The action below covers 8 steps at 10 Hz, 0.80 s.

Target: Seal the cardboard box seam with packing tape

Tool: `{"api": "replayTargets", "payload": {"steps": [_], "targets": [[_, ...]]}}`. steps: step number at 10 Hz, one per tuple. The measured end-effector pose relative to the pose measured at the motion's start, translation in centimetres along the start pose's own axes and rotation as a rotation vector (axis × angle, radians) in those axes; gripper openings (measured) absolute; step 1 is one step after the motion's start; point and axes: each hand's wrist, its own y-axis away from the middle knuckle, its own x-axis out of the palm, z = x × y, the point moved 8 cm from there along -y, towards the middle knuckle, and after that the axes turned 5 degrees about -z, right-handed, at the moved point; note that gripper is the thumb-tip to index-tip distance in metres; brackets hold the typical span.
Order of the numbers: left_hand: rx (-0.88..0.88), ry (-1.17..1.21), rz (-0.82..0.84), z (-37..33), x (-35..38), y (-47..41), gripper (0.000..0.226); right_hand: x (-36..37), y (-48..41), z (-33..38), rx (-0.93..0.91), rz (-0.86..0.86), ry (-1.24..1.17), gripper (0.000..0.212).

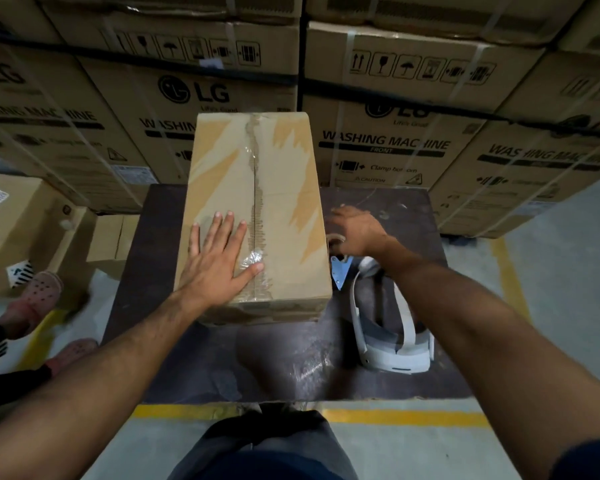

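A tall brown cardboard box [284,188] stands on a dark table [291,362]. Its centre seam [255,188] runs away from me, with torn paper and scraps of old clear tape along it. My left hand [219,258] lies flat on the box top, left of the seam, fingers spread and thumb touching the seam near the front edge. My right hand [359,232] is down beside the box's right wall, fingers curled over a packing tape dispenser [338,261]. Only part of its roll and its blue metal blade end show under the hand.
A white headset [388,330] lies on the table just right of the box, near the dispenser. Stacked washing machine cartons [388,140] form a wall behind. Smaller boxes [21,230] and another person's feet in pink clogs [42,292] are at the left.
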Motion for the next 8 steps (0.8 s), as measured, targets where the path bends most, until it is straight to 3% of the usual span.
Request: {"api": "replayTargets", "payload": {"steps": [1, 3, 6, 7, 8], "targets": [[0.0, 0.011, 0.004, 0.1, 0.0, 0.0, 0.098, -5.3, -0.8, 0.3, 0.119, -0.28, -0.189, 0.084], [-0.089, 0.073, -0.01, 1.1, -0.4, -1.0, 0.1, -9.2, 0.3, 7.0, 0.014, -0.543, -0.131, 0.08], [-0.09, 0.076, 0.022, 2.2, -1.1, -0.5, 0.096, -2.4, 2.4, 15.2, -0.004, -0.302, -0.006, 0.083], [-0.065, 0.057, -0.023, 2.5, -3.9, -2.8, 0.095, -4.6, 1.2, 15.2, 0.037, -0.336, 0.038, 0.085], [-0.046, 0.012, -0.156, 3.4, -9.9, -6.8, 0.095, -12.0, -0.5, 15.1, 0.064, -0.551, 0.055, 0.087]]}}
